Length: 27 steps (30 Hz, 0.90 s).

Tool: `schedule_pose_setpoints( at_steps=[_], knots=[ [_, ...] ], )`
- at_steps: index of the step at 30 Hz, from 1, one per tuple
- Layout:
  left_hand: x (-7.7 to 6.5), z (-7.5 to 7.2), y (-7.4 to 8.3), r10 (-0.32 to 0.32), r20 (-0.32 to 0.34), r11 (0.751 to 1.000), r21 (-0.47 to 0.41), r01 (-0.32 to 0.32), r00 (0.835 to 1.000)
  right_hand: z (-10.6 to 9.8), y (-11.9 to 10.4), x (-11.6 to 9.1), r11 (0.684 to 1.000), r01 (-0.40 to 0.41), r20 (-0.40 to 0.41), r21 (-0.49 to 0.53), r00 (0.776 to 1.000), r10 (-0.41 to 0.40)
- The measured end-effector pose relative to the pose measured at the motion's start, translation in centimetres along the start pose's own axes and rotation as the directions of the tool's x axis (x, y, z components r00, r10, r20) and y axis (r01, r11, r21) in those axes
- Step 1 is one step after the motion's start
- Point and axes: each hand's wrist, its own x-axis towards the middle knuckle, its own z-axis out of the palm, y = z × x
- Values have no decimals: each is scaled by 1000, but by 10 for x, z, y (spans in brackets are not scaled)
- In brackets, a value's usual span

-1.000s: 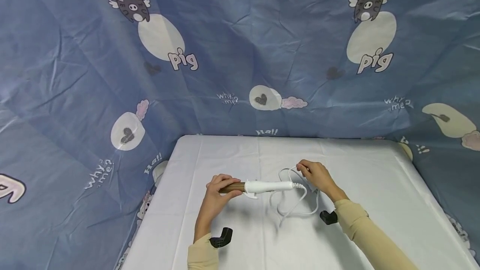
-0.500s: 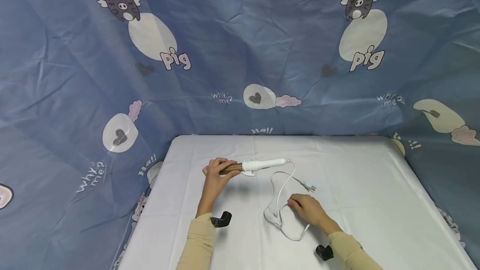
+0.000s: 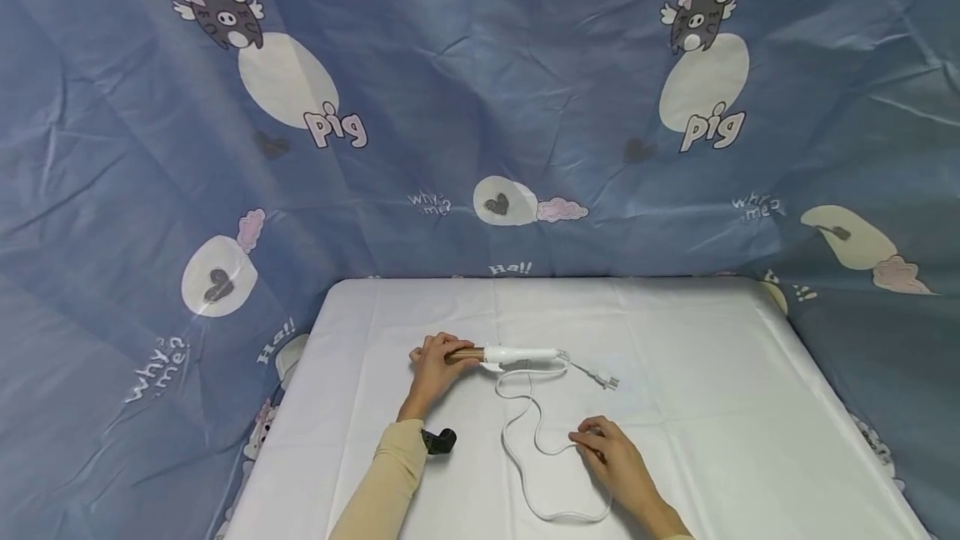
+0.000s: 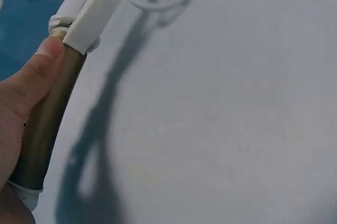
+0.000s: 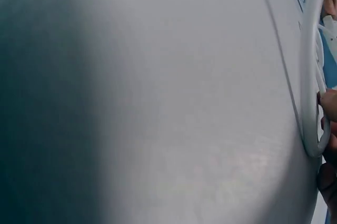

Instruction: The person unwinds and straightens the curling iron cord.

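Note:
My left hand (image 3: 433, 371) grips the brown-gold barrel of a curling iron (image 3: 522, 355) and holds it level, its white handle pointing right. In the left wrist view the thumb (image 4: 39, 74) lies along the barrel, close to the white clamp lever (image 4: 95, 18). A white cord (image 3: 557, 516) runs from the handle in loose bends over the table. My right hand (image 3: 618, 465) pinches part of that cord between thumb and fingers. In the right wrist view the cord (image 5: 309, 71) makes a tight bend at the fingertips. The plug (image 3: 606, 381) lies right of the handle.
A white cloth covers the table (image 3: 712, 373). Behind it and at the sides hangs a blue curtain (image 3: 420, 107) with pig prints. A black wrist camera (image 3: 441, 441) sits at the left cuff.
The right hand has come toward the body, drawing the bunched cord out into longer bends. The left hand has raised the curling iron, then lowered it, still gripping the barrel.

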Motion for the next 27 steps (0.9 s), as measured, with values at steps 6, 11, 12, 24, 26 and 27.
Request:
schedule_pose_setpoints(
  at_steps=[6,11,12,24,26,27],
  knots=[
    [-5,11,-7,-106,67,994,45,103,992,-3,0,-3,996,-73,48,60,996,70],
    [-7,12,-14,-132,94,991,39,129,987,2,0,-8,1000,-13,41,6,999,13],
    [-8,12,-15,-134,102,990,50,130,986,4,0,-9,1000,5,38,-11,999,-4],
    [-10,2,-26,-57,148,978,207,26,987,8,-5,-7,989,113,62,-91,992,-108],
    [-7,1,-25,-33,136,976,216,2,990,4,-5,-2,989,123,63,-81,991,-118],
    [-6,0,-25,-26,130,976,218,-3,991,2,-4,1,989,127,64,-76,990,-122]
  ],
)
